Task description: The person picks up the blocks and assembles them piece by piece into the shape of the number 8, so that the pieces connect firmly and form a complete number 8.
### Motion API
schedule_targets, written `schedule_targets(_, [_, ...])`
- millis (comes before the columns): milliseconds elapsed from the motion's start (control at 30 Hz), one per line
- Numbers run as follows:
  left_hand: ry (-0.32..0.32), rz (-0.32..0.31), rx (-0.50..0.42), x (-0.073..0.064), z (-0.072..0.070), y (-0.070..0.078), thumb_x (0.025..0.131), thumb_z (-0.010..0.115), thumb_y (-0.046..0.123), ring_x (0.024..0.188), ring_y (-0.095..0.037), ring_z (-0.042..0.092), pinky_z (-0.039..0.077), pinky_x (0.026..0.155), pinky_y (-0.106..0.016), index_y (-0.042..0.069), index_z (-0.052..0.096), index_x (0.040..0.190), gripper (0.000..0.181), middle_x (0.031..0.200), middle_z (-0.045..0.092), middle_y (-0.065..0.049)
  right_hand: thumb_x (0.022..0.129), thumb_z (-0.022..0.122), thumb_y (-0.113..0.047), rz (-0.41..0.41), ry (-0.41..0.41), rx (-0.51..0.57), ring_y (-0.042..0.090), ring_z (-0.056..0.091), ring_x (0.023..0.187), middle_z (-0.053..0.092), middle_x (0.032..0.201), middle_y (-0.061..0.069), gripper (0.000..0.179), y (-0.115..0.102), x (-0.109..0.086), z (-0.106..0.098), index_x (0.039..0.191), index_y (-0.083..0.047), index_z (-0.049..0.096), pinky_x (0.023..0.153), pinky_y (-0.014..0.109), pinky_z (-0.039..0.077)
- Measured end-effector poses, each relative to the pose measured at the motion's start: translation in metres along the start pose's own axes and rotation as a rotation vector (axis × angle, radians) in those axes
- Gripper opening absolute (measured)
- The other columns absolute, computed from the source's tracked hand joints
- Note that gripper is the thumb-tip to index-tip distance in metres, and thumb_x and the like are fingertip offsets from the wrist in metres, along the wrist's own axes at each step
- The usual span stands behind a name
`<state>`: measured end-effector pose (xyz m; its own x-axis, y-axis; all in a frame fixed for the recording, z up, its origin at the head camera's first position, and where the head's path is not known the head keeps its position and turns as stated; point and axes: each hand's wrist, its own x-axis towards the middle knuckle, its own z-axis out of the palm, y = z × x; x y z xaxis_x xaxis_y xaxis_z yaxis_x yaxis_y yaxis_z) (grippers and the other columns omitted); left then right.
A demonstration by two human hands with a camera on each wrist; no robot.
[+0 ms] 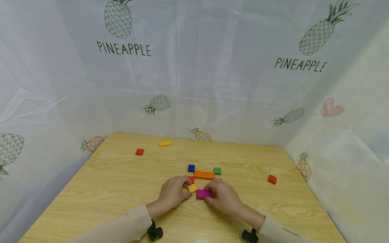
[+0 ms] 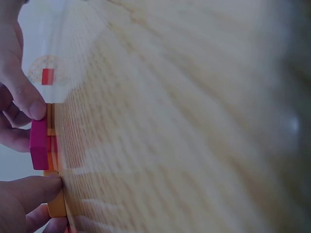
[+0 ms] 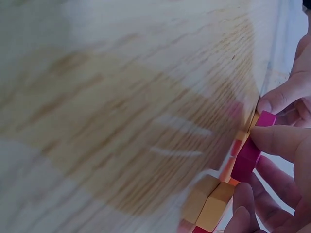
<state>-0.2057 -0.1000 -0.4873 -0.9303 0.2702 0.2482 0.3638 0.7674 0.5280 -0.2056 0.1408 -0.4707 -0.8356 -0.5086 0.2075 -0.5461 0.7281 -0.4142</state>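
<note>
My left hand (image 1: 174, 191) pinches a small yellow block (image 1: 192, 188) on the table between thumb and fingers. A magenta rectangular block (image 1: 204, 194) is held by my right hand (image 1: 225, 197), just off the tabletop as the left wrist view shows. Another yellow block (image 3: 214, 206) stands beside my right fingers, mostly hidden in the head view. Behind the hands lies a long orange block (image 1: 204, 175), with a blue block (image 1: 191, 168) and a green block (image 1: 217, 170) near its far corners. A red block (image 1: 191, 179) sits by its left end, partly covered by my left fingers.
Wood-grain table (image 1: 121, 189), with a white pineapple-print sheet (image 1: 212, 67) hanging behind and at the sides. Far left on the table are a red block (image 1: 139, 152) and a yellow bar (image 1: 165, 143). Toward the right edge lies one more red block (image 1: 272, 179).
</note>
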Motion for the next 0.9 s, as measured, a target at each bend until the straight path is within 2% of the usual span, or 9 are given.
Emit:
schedule_targets(167, [0.003, 0.002, -0.001, 0.0001, 0.0004, -0.0008, 0.080, 0.095, 0.024, 0.075, -0.007, 0.056, 0.046, 0.065, -0.028, 0.019, 0.074, 0.099, 0.028, 0.085, 0.066, 0.008, 0.086, 0.090, -0.018, -0.003, -0.001, -0.010, 0.005, 0.057, 0.082, 0.066, 0.098, -0.007, 0.022, 0.0005, -0.0002, 0.0016, 0.104, -0.017, 0.079, 0.072, 0.026, 0.052])
schedule_targets(433, [0.013, 0.011, -0.011, 0.0004, 0.0018, -0.0020, 0.080, 0.095, 0.023, 0.076, -0.006, 0.057, 0.047, 0.065, -0.027, 0.019, 0.074, 0.098, 0.027, 0.086, 0.068, 0.008, 0.085, 0.090, -0.017, 0.005, -0.003, -0.017, 0.005, 0.049, 0.075, 0.063, 0.095, -0.008, 0.021, 0.0018, -0.0001, 0.0030, 0.103, -0.015, 0.079, 0.066, 0.024, 0.045])
schedule_targets(667, [0.019, 0.006, -0.009, 0.0019, 0.0021, -0.0024, 0.080, 0.094, 0.024, 0.075, -0.006, 0.057, 0.046, 0.065, -0.027, 0.020, 0.075, 0.098, 0.027, 0.086, 0.068, 0.008, 0.086, 0.090, -0.018, 0.001, -0.009, -0.027, 0.005, 0.057, 0.080, 0.065, 0.097, -0.008, 0.021, 0.0033, 0.0018, 0.0041, 0.104, -0.016, 0.079, 0.072, 0.026, 0.052])
schedule_targets(900, [0.016, 0.005, -0.009, 0.0012, 0.0020, -0.0023, 0.080, 0.095, 0.023, 0.075, -0.006, 0.057, 0.046, 0.065, -0.027, 0.019, 0.075, 0.098, 0.027, 0.085, 0.067, 0.009, 0.086, 0.090, -0.019, 0.002, -0.013, -0.033, 0.004, 0.055, 0.079, 0.064, 0.096, -0.008, 0.022, 0.0041, 0.0026, 0.0048, 0.104, -0.016, 0.079, 0.071, 0.026, 0.051])
